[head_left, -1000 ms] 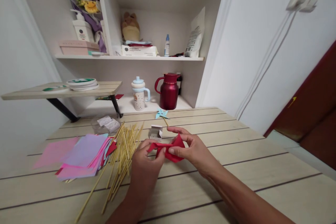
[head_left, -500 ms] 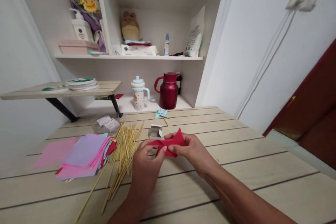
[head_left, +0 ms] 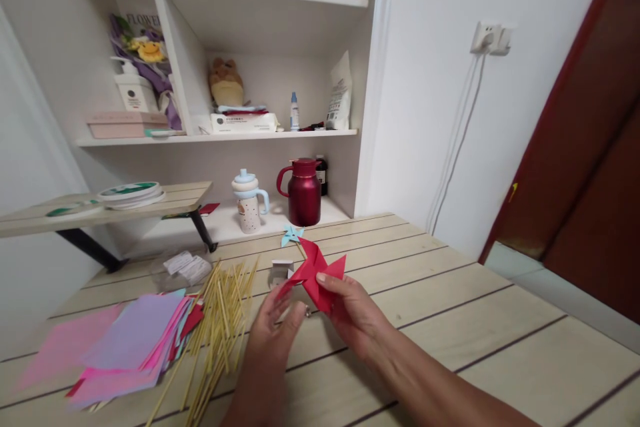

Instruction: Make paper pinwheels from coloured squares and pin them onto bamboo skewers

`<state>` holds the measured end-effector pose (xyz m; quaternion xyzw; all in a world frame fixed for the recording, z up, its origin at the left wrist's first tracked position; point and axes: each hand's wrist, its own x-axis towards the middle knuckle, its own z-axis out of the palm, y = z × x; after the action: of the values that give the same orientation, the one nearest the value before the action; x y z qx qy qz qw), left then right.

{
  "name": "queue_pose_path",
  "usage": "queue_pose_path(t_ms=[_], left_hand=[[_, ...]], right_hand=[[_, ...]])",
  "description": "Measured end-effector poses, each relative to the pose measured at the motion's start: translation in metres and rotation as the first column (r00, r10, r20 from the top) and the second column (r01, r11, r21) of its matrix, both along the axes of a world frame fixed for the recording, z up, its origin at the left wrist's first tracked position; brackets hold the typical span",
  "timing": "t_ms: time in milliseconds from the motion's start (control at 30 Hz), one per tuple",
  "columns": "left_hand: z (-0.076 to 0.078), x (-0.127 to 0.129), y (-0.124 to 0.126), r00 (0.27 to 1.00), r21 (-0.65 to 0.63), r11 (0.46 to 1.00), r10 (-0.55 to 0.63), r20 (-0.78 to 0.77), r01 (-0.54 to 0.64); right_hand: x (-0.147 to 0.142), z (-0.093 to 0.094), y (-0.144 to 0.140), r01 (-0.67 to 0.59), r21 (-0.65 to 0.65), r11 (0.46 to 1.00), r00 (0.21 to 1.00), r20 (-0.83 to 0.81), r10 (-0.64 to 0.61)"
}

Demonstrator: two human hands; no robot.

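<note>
A red paper pinwheel (head_left: 314, 273) with folded, pointed blades is held up over the table. My right hand (head_left: 357, 313) grips it, thumb pressed near its centre and fingers behind. My left hand (head_left: 275, 330) is at the pinwheel's left blade, thumb and fingers apart; whether the fingertips touch the paper I cannot tell. A tiny shiny piece (head_left: 307, 311) shows by the left thumb, too small to name. Just behind the hands stand a small open box (head_left: 282, 269) and a light-blue pinwheel (head_left: 292, 235) on a stick.
Thin wooden sticks (head_left: 223, 313) lie heaped on the left of the slatted table (head_left: 450, 320), beside stacked coloured paper (head_left: 130, 340) and a clear plastic packet (head_left: 185, 268). A cup (head_left: 249, 207) and a red jug (head_left: 304, 197) stand at the back, near a small raised shelf (head_left: 185, 197).
The red paper has turned and spread into view as a pinwheel. My left thumb has come away from its centre, while my right hand keeps hold. The view has tilted up and right.
</note>
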<state>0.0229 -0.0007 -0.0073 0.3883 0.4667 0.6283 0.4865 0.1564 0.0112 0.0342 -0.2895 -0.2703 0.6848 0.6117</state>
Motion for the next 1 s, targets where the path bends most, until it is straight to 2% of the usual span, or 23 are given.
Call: queue_pose_path(t_ms=[167,300,433,500,767,1000], left_hand=[[-0.004,0.014,-0.005,0.996,-0.014,1.0,0.022,0.084,-0.021],[0.009,0.018,-0.012,0.981,-0.014,0.999,-0.036,0.192,0.039],[0.024,0.018,-0.023,0.97,0.06,0.988,-0.148,0.194,0.139],[0.027,0.018,-0.026,0.964,0.08,0.985,-0.167,0.205,0.153],[0.023,0.022,-0.027,0.915,0.097,0.981,-0.191,0.355,0.168],[0.025,0.023,-0.027,0.966,0.025,0.996,-0.093,0.239,0.09]], right_hand=[[-0.009,-0.004,-0.007,-0.058,0.037,0.998,0.998,0.019,0.057],[-0.011,-0.004,-0.011,-0.089,0.051,0.995,0.996,0.011,0.088],[-0.013,-0.004,-0.014,-0.094,0.054,0.994,0.996,0.005,0.094],[-0.014,-0.004,-0.015,-0.097,0.046,0.994,0.995,0.003,0.097],[-0.017,-0.006,-0.018,-0.095,0.045,0.994,0.996,0.003,0.095],[-0.019,-0.008,-0.019,-0.066,0.023,0.998,0.997,-0.036,0.067]])
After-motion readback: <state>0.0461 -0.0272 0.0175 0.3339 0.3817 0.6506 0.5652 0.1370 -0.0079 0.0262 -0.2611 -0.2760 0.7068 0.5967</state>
